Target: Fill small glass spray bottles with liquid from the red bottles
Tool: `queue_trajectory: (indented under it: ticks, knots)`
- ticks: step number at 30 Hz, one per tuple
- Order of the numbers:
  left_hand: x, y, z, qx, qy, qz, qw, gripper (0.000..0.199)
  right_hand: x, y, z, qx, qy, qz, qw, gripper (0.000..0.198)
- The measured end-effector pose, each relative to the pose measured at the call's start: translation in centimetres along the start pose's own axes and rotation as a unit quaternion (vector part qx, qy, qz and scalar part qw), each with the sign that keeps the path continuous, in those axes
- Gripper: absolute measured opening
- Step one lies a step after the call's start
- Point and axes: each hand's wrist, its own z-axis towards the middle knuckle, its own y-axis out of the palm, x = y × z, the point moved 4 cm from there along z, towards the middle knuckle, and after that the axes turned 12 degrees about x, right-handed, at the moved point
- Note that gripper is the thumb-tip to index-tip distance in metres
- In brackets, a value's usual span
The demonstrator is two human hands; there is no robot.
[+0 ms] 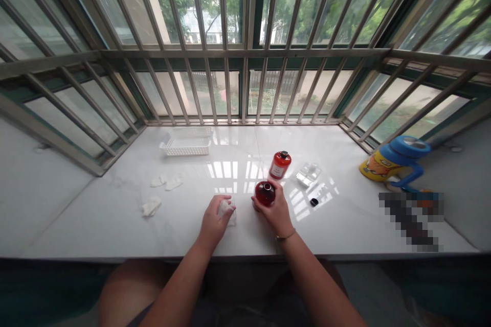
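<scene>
My right hand (275,211) grips a round dark red bottle (265,193) with an open neck, standing on the white marble sill (230,163). My left hand (215,218) presses a small white cotton pad (226,208) against the sill just left of that bottle. A second red bottle (280,164) with a dark cap and a label stands a little farther back. A small black cap (314,202) lies to the right of my right hand.
A white plastic basket (186,142) sits at the back left. Several white cotton pads (165,182) lie left of my hands. A clear plastic packet (308,173) lies at the right, a yellow and blue jug (395,159) farther right. Metal window bars (245,53) enclose the sill.
</scene>
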Motion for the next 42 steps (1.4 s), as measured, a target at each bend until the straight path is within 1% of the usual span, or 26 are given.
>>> queue_trajectory:
  ticks: [5,8,10,12,14,22,26,28,33,35,38,42]
  knots:
    - [-0.3,0.0,-0.2,0.029,-0.028,0.010,0.999,0.033,-0.2,0.0,-0.1,0.008,-0.001,0.003,1.000,0.076]
    - [-0.5,0.0,-0.3,0.043,-0.043,0.005,0.998,0.039,-0.2,-0.1,0.0,0.006,0.003,0.005,1.000,0.076]
    - [-0.3,0.0,-0.3,0.033,-0.027,-0.007,0.999,0.038,-0.2,-0.1,0.0,0.004,0.004,0.006,1.000,0.076]
    - [0.0,0.1,-0.1,0.016,-0.001,-0.018,1.000,0.030,-0.2,-0.1,0.0,0.004,0.005,0.006,1.000,0.076]
    - [0.2,0.1,0.1,0.006,0.012,-0.021,1.000,0.024,-0.3,-0.1,0.0,0.005,0.006,0.007,1.000,0.076]
    - [0.6,0.3,0.4,-0.006,0.011,0.003,1.000,0.023,-0.4,-0.1,-0.1,0.005,0.006,0.010,1.000,0.075]
    - [0.2,0.4,0.3,-0.011,0.017,-0.017,1.000,0.023,0.0,0.0,-0.1,0.006,0.006,0.011,1.000,0.075]
    - [-0.3,0.5,0.2,-0.023,0.030,-0.031,0.999,0.025,0.2,0.1,-0.1,0.009,0.005,0.012,1.000,0.076]
    - [-1.5,0.1,-0.3,-0.050,0.083,-0.017,0.995,0.043,0.3,0.1,-0.1,0.016,-0.003,0.010,1.000,0.075]
    - [-1.6,0.0,-0.3,-0.060,0.092,-0.007,0.994,0.043,0.3,0.1,-0.1,0.018,-0.006,0.009,1.000,0.075]
    - [-1.2,0.1,-0.3,-0.070,0.083,-0.012,0.994,0.038,0.3,0.1,-0.1,0.018,-0.008,0.008,1.000,0.075]
    - [-0.8,0.1,-0.2,-0.060,0.035,-0.025,0.997,0.035,0.3,0.1,-0.1,0.017,-0.002,0.008,1.000,0.075]
